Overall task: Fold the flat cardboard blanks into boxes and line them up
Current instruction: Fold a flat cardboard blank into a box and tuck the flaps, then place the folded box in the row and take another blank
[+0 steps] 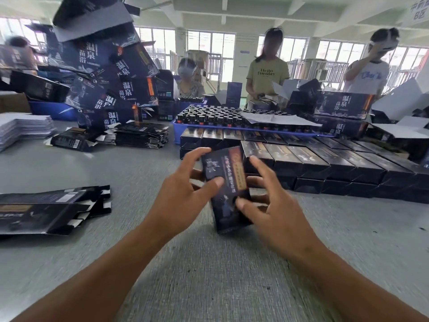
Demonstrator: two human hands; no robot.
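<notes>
Now both hands hold one dark folded box (226, 189) over the grey table (209, 263), just near the lined-up boxes (325, 163). Left hand (183, 194) spreads its fingers wide, thumb on the top face; right hand (267, 201) also spread, thumb pressing the box. Flat blanks (51, 210) lie at left.

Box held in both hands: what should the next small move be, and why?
Probably set the box down at the near end of the row of finished boxes. It looks formed, both the left hand and right hand grip it, and the row lies just behind.
</notes>
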